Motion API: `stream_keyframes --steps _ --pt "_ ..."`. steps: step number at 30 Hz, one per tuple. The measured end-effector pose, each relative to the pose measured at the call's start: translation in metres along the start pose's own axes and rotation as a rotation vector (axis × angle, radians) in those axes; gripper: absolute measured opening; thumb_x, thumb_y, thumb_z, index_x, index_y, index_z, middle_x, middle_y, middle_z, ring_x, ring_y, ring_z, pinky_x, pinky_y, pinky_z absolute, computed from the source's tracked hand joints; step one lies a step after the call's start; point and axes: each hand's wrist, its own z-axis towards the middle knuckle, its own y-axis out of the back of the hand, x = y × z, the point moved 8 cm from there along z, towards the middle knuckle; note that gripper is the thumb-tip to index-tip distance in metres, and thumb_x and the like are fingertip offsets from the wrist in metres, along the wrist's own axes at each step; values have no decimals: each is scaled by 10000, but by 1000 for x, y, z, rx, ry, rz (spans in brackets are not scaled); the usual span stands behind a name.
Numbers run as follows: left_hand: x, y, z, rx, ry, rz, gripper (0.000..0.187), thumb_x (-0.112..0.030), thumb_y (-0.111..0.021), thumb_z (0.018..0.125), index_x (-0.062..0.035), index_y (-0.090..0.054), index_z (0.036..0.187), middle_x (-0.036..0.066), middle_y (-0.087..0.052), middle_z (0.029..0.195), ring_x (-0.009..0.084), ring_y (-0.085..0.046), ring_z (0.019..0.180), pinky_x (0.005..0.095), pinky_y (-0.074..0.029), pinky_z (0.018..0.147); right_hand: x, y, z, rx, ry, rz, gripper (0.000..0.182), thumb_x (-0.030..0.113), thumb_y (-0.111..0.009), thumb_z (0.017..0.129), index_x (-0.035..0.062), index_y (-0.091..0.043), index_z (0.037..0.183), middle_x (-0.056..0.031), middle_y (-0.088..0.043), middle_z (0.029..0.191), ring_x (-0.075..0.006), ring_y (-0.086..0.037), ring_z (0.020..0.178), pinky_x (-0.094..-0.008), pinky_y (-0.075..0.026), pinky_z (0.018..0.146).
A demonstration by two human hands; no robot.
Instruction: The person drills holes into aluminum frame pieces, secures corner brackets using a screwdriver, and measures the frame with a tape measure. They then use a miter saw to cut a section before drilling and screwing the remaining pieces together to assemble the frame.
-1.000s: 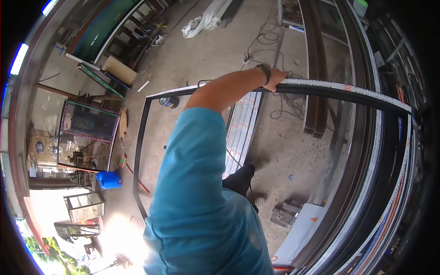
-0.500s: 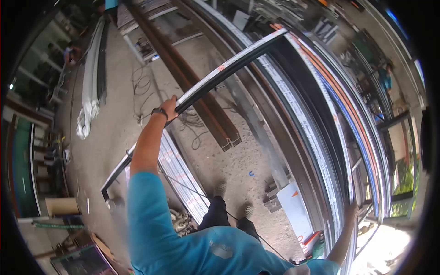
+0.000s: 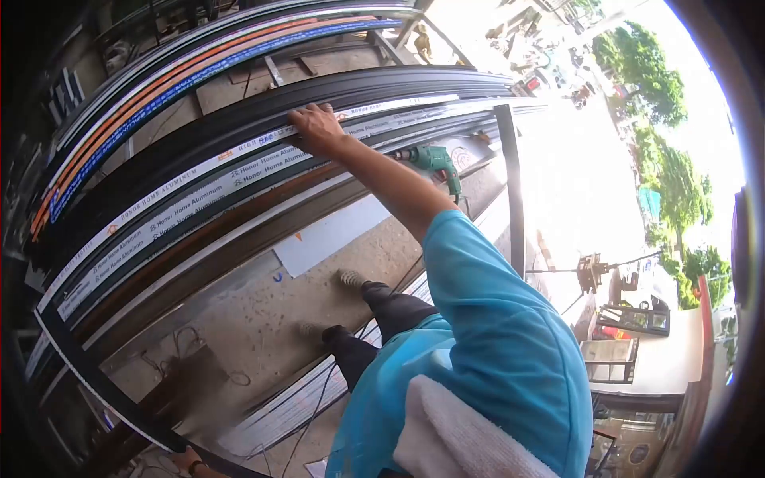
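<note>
A large black aluminium frame [image 3: 156, 199], with printed white film along its edge, lies tilted across the left of the view. My right hand [image 3: 319, 129] is closed over the long side, fingers curled round its edge. Low in the picture, my left hand [image 3: 188, 460] grips the frame's short side, partly cut off by the image edge. Beneath the long side run stacked film-wrapped aluminium profiles [image 3: 187, 209]. A green power drill [image 3: 434, 159] lies on the stack, just beyond my right forearm.
Orange and blue wrapped profiles [image 3: 159, 80] lie on a rack at the back. A white sheet [image 3: 343, 231] sits beside the stack near my feet. A dark cable [image 3: 307, 426] trails past my legs. A white towel [image 3: 470, 430] hangs over my shoulder. Bright daylight enters at right.
My view has swung to the right, bringing the drill and the outdoor area into sight. Both hands remain on the frame, which appears turned in the picture.
</note>
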Motion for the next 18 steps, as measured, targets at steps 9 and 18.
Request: stream_keyframes --steps 9,18 --pt "-164 124 -93 -761 -412 -241 811 -372 -786 845 17 -408 1448 270 -538 1322 451 -543 1218 562 -439 1038 -51 72 -157 -275 -37 259 798 339 -805 819 96 -412 1470 -170 -415 1538 -392 -341 1463 -582 -214 1219" --pt "-649 388 -473 -308 -1360 -913 613 -68 -737 904 -24 -457 1447 209 -452 1488 395 -464 1364 515 -402 1125 -460 138 -421 -397 -843 -261 939 361 -836 805 -12 -316 1492 -258 -416 1481 -438 -385 1395 -520 -313 1170"
